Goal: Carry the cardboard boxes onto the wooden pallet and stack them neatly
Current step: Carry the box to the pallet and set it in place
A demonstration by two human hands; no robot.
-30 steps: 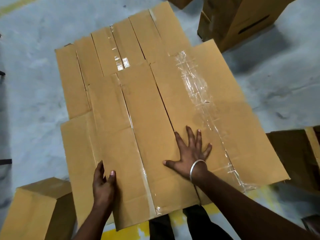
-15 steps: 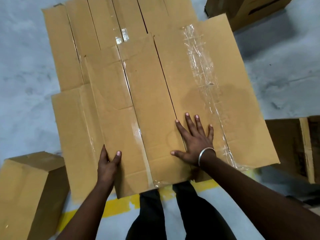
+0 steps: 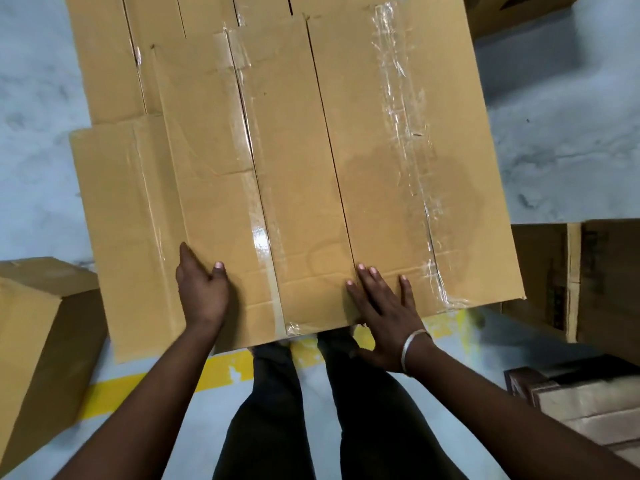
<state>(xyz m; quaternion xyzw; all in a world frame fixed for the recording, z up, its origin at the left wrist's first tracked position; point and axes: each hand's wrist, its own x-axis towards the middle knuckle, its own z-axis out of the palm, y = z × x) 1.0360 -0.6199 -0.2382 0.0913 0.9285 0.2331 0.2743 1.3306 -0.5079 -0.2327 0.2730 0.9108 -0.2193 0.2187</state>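
1. Since the earlier frames, both hands had slid back toward the near edge of the cardboard boxes [image 3: 294,168], and the view had closed in over the stack.
2. The left hand [image 3: 202,292] lay open on the near-left box [image 3: 214,202], thumb spread toward 1 o'clock, gripping nothing.
3. The right hand [image 3: 384,313] rested flat and open at the near edge, fingers [image 3: 369,282] pointing to 11 o'clock across the seam beside the taped box [image 3: 415,168]; its heel hung past the edge.
4. Each box's long axis ran from 6 to 12 o'clock, straight away from the person.
5. The near-left box stood out slightly toward 6 o'clock; the left hand was nearer it, so squaring it probably called for a push toward 12 o'clock.
6. No wooden pallet could be made out beneath the stack; a loose box [image 3: 38,358] waited on the floor [image 3: 34,168] at 8 o'clock.
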